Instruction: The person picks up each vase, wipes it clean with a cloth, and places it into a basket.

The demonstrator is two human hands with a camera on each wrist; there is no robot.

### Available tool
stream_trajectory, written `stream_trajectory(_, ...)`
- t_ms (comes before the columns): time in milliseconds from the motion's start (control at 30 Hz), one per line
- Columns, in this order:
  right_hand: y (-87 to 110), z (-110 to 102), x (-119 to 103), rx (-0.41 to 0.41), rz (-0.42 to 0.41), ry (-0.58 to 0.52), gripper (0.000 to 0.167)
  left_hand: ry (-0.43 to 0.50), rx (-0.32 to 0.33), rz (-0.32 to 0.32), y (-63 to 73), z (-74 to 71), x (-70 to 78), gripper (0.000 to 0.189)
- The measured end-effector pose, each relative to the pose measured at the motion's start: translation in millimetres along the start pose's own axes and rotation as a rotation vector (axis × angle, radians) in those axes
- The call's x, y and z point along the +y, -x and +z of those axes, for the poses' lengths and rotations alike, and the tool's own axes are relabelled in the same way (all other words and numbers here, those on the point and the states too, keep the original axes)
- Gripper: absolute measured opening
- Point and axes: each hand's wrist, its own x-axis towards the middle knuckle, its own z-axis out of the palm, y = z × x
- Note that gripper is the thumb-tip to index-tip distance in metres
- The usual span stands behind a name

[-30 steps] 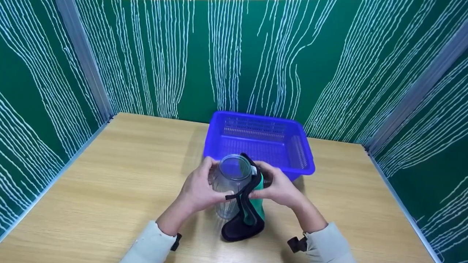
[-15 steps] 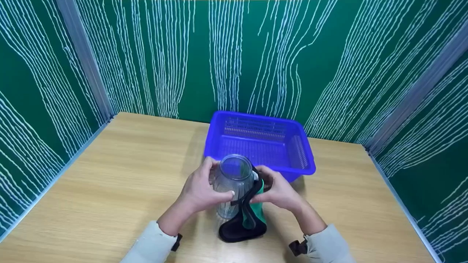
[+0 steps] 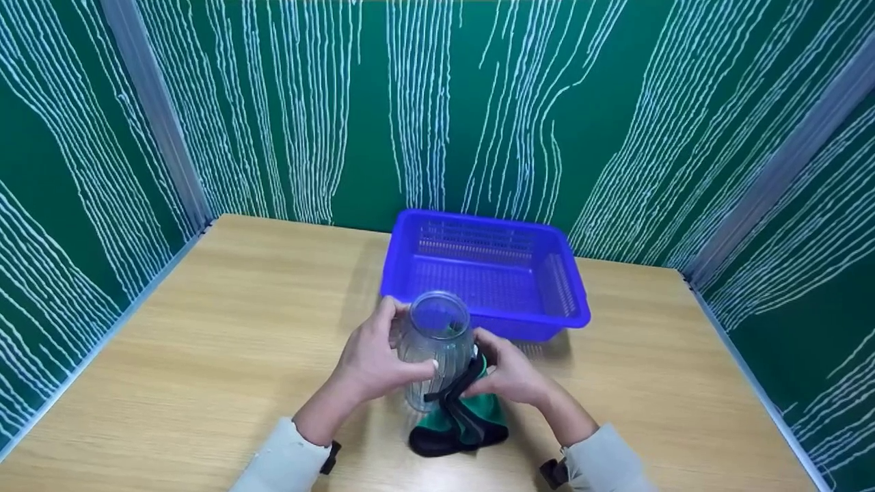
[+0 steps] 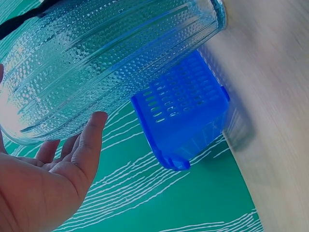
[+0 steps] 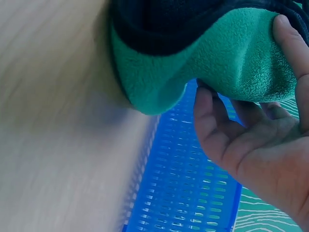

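the left hand holds a clear glass jar, its grip curved round the left side with the thumb across the front. the jar stands mouth up on the bench. just to its right, the right hand has a narrow grip, pinching a green cloth piece with black edging, which sags toward the bench. a blue basket sits just behind.

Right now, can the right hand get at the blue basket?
Probably yes: the blue basket sits just beyond the right hand with nothing visible between, though that hand holds the green-and-black fabric.
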Motion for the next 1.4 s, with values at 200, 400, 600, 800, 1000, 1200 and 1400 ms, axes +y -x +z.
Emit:
stream_trajectory(200,-0.4,5.0,3.4,0.009,0.011,0.032,0.085,0.014,0.005,0.008,-0.2,1.1,-1.3,0.068)
stream_trajectory(400,-0.1,14.4,5.6,0.07,0.029,0.081,0.086,0.015,0.007,0.008,-0.8,0.8,-2.9,0.066)
stream_trajectory(600,-0.2,20.1,5.3,0.104,0.032,0.116,0.08,0.02,0.012,0.003,-0.3,-0.7,-3.5,0.067)
stream_trajectory(800,0.5,20.4,7.3,0.098,0.041,0.128,0.077,0.028,0.0,-0.001,-0.8,-0.5,-3.1,0.067)
stream_trajectory(1000,2.5,19.7,9.9,0.1,0.043,0.111,0.076,0.044,-0.019,-0.002,-1.4,0.2,-3.9,0.067)
stream_trajectory(1200,2.6,19.8,7.9,0.095,0.06,0.098,0.074,0.044,-0.024,-0.01,-1.1,-1.5,-3.3,0.067)
stream_trajectory(1400,3.8,18.9,6.3,0.093,0.064,0.084,0.074,0.119,-0.06,0.032,-2.3,-2.8,-6.2,0.069)
